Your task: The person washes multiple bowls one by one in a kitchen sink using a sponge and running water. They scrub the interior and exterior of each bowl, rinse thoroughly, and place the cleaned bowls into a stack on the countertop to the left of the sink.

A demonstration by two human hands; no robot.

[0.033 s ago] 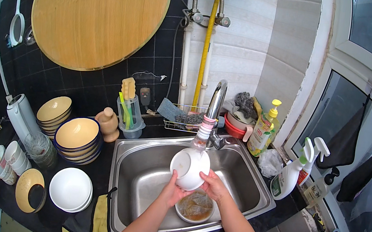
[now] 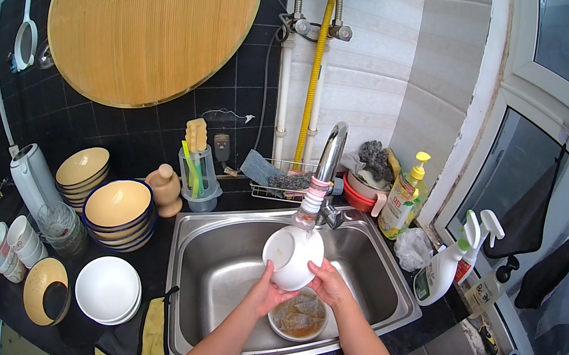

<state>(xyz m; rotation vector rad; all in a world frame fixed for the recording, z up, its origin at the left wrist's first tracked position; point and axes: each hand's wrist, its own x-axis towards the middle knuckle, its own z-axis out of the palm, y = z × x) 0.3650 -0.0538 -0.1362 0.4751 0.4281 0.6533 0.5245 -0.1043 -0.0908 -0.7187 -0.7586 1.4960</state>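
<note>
Under the tap [image 2: 319, 183], both hands' grip cradles the white bowl [image 2: 291, 256]

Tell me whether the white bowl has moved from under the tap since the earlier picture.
No. The white bowl sits below the tap as before.

I hold a white bowl [image 2: 292, 256] tilted under the tap [image 2: 327, 162], over the steel sink [image 2: 226, 258]. My left hand [image 2: 268, 295] grips its lower left side and my right hand [image 2: 328, 283] its right side, fingers [image 2: 318, 267] pressed on the outside. Below the bowl, in the sink, sits a dish of brownish water [image 2: 299, 315]. Left of the sink, on the dark surface [image 2: 161, 240], stand a stack of blue-rimmed bowls [image 2: 118, 211] and white plates [image 2: 107, 290]. Right of the sink stand spray bottles [image 2: 453, 260]; behind it, a yellow soap bottle [image 2: 403, 199].
</note>
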